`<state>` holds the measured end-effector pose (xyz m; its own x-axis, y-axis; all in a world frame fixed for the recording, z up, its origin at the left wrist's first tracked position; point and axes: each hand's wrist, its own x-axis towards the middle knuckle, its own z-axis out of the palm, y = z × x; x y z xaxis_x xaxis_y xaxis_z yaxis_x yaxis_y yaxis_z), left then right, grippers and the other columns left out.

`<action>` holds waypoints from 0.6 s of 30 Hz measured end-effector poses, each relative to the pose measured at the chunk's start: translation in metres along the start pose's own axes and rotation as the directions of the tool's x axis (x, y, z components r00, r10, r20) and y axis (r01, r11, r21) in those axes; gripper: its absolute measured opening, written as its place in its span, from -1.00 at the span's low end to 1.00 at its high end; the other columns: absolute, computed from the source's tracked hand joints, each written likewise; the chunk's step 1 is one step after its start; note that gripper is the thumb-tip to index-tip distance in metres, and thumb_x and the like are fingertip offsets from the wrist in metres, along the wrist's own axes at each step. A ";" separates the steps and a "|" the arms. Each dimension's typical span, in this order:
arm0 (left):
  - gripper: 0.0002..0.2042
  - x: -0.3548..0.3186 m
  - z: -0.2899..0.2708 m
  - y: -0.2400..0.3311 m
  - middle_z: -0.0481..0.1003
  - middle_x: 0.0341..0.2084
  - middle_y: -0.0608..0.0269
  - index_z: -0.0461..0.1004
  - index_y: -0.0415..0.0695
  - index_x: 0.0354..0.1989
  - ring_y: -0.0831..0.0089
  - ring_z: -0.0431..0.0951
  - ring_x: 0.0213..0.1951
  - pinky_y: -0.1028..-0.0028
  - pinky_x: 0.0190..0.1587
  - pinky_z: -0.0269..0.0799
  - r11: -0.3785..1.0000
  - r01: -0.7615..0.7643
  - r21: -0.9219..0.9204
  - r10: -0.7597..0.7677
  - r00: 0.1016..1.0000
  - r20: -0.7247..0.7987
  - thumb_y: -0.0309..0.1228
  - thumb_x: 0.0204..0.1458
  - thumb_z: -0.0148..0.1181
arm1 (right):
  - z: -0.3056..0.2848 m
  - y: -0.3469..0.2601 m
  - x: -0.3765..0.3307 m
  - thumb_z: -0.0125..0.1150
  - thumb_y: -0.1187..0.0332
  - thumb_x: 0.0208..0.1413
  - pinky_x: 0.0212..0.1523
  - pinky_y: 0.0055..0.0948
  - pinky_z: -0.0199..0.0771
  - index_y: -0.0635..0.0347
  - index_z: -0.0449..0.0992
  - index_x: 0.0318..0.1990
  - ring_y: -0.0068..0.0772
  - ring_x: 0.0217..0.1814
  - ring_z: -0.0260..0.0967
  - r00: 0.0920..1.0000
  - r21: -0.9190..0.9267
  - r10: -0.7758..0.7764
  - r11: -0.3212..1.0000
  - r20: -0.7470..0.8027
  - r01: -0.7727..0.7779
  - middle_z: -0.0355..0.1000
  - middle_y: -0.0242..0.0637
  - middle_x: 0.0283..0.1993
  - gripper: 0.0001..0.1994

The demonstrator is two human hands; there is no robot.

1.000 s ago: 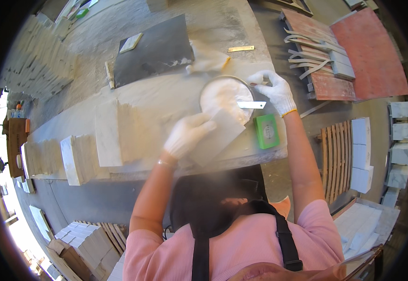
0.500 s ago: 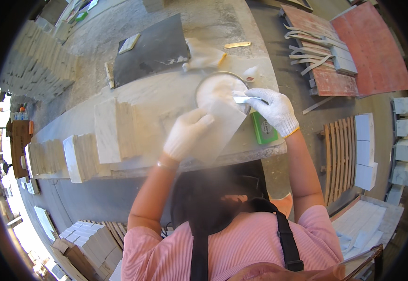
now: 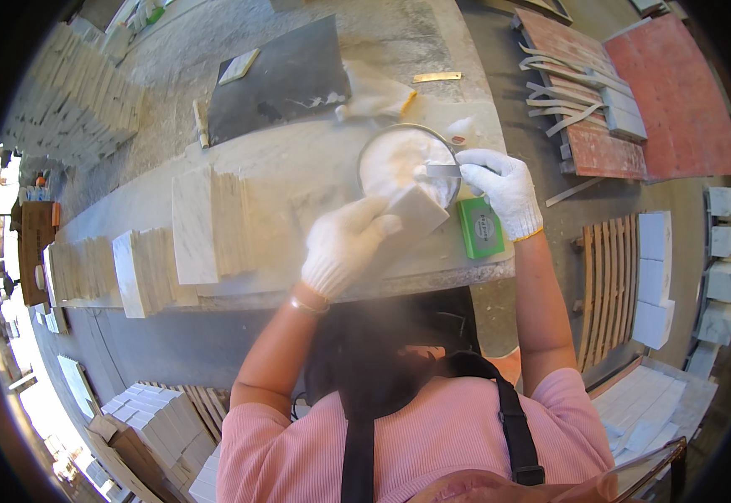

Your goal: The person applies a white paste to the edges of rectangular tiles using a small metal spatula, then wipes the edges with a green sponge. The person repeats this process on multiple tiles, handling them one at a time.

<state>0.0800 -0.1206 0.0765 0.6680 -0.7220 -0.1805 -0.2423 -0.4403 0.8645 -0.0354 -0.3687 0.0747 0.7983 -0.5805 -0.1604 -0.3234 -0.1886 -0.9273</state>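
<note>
The left hand (image 3: 347, 241) grips a pale tile (image 3: 417, 216) in its fingers, tilted just beyond them by the round bowl (image 3: 439, 135), perhaps to keep it near the white contents (image 3: 392, 163); the right hand (image 3: 504, 189) pinches a small scraper (image 3: 442, 170) in its fingers, presumably leaving one end free over the bowl; a green box (image 3: 482, 230) sits nearer the body than those fingers, on the surface (image 3: 298, 163).

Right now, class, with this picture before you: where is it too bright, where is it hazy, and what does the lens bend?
Head view: glare burns the far left edge white; same view: pale haze softens the left hand and tile, while the green box looks clearer; same view: the right edge of the table bows, and the corners go black.
</note>
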 end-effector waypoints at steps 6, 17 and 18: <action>-0.64 0.003 0.001 -0.003 0.64 -0.15 -0.08 0.64 -0.07 0.06 -0.02 0.64 -0.09 0.23 -0.02 0.52 1.000 -0.025 0.004 0.025 1.000 -0.005 -0.16 0.16 0.29 | -0.007 -0.025 -0.012 0.34 0.41 0.20 -0.40 -0.64 0.32 0.25 0.70 0.00 -0.70 -0.39 0.43 0.998 0.162 0.053 0.986 -0.017 -0.049 0.62 -0.40 -0.31 -0.75; -0.63 0.004 0.000 -0.002 0.67 -0.24 0.02 0.63 -0.24 0.01 0.37 0.65 -0.22 0.39 -0.06 0.51 1.000 0.008 -0.025 -0.008 1.000 0.007 -0.21 0.17 0.32 | -0.001 -0.047 -0.030 0.35 0.46 0.20 -0.39 -0.65 0.36 0.26 0.71 -0.02 -0.70 -0.35 0.46 0.998 0.121 -0.064 0.990 -0.020 0.066 0.65 -0.38 -0.24 -0.78; -0.62 0.004 0.000 -0.002 0.67 -0.23 0.02 0.63 -0.24 0.01 0.36 0.65 -0.22 0.39 -0.05 0.51 0.999 0.014 -0.034 -0.013 1.000 0.009 -0.20 0.17 0.31 | -0.001 -0.048 -0.030 0.34 0.48 0.20 -0.25 -0.62 0.40 0.29 0.71 -0.02 -0.67 -0.25 0.49 0.998 0.111 -0.061 0.992 -0.018 0.062 0.66 -0.37 -0.19 -0.78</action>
<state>0.0832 -0.1230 0.0739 0.6645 -0.7211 -0.1964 -0.2091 -0.4316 0.8775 -0.0449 -0.3431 0.1240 0.8070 -0.5824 -0.0976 -0.2145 -0.1351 -0.9673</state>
